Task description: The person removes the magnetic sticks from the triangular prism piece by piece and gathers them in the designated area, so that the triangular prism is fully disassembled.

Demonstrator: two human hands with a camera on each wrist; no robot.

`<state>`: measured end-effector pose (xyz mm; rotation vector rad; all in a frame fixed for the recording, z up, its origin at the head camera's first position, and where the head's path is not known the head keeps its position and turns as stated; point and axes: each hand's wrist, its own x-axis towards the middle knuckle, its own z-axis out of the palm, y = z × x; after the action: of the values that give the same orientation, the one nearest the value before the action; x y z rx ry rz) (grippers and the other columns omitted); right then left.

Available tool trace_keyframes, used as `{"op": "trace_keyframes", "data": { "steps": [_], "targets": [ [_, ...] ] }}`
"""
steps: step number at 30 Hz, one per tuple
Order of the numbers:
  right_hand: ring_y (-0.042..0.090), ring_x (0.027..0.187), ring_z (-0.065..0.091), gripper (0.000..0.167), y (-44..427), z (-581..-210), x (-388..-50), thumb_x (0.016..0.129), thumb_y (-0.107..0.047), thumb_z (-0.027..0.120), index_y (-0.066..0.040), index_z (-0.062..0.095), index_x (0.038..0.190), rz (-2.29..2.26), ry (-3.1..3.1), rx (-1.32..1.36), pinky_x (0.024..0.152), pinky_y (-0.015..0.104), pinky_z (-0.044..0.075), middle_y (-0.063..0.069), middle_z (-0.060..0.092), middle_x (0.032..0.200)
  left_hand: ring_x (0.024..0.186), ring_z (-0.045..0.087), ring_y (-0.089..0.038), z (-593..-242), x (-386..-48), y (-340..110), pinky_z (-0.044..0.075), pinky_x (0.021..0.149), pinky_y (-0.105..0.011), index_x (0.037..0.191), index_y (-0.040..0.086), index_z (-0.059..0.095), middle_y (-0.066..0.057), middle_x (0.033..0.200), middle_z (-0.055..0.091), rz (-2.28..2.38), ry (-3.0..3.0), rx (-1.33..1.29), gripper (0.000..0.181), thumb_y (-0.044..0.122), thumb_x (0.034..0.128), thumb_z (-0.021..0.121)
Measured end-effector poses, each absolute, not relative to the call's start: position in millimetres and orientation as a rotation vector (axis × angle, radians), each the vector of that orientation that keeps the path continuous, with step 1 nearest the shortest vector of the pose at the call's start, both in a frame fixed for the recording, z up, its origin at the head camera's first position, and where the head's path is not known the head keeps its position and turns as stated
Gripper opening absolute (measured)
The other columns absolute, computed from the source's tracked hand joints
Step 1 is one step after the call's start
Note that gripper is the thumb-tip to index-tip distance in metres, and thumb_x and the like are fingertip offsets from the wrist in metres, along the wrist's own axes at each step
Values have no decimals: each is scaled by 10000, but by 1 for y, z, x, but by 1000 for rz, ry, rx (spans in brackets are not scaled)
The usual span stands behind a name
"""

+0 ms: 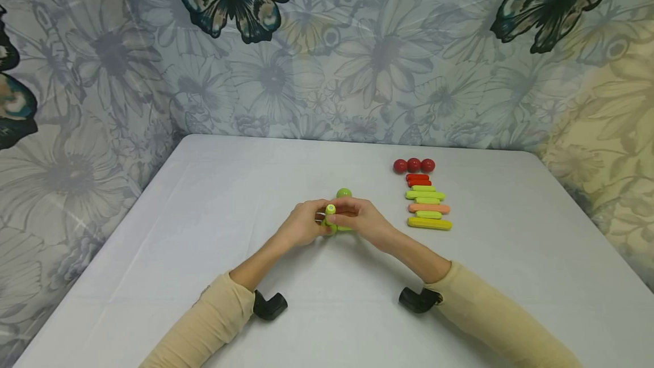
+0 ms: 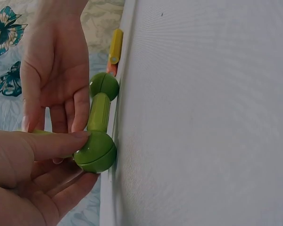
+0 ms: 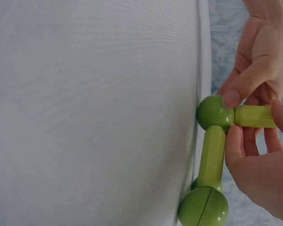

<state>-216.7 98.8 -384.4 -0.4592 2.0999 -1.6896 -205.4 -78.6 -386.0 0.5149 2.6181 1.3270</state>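
Note:
My left hand [image 1: 302, 224] pinches a green ball [image 2: 96, 153] between thumb and fingers, low at the white tabletop. From that ball a short yellow-green stick [image 3: 254, 116] stands upright, and my right hand [image 1: 365, 219] holds it with thumb and fingers. A second yellow-green stick [image 3: 211, 157] lies flat from the same ball to another green ball [image 3: 203, 207]. A further green ball [image 1: 344, 192] shows just beyond the hands in the head view. The fingers partly hide how these pieces meet.
Right of the hands lies a column: red balls [image 1: 414, 165] at the back, then red sticks [image 1: 418, 180], yellow-green sticks [image 1: 425, 195], an orange stick [image 1: 429, 208] and a yellow stick [image 1: 430, 223]. Black curved pieces [image 1: 270, 306] show at both sleeves. Butterfly-patterned cloth [image 1: 306, 84] hangs behind the table [image 1: 153, 254].

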Motion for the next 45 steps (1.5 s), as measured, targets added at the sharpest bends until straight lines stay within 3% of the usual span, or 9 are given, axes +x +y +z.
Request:
{"op": "trace_keyframes", "data": {
  "steps": [11, 24, 45],
  "targets": [
    [240, 1112, 533, 392, 102, -389, -217, 981, -166, 558, 14, 495, 1323, -1764, 2027, -458, 951, 347, 462, 161, 537, 1267, 1059, 624, -274, -385, -204, -78, 514, 866, -318, 1234, -32, 592, -138, 1192, 629, 1346, 2608, 488, 470, -10, 794, 756],
    [208, 936, 614, 418, 107, -383, -210, 971, -172, 578, 38, 478, 1318, -1764, 2031, -432, 847, 353, 528, 171, 605, 1145, 1068, 619, -287, -385, -203, -77, 512, 871, -320, 1235, -39, 592, -147, 1215, 616, 1338, 2615, 500, 480, -51, 781, 747],
    [244, 921, 633, 471, 153, -381, -202, 952, -207, 611, 28, 443, 1324, -1694, 2036, -280, 859, 369, 521, 148, 616, 1059, 1106, 597, -273, -382, -203, -74, 486, 917, -346, 1278, 10, 583, -128, 1251, 600, 1297, 2610, 431, 517, -37, 790, 745]
  ]
}}
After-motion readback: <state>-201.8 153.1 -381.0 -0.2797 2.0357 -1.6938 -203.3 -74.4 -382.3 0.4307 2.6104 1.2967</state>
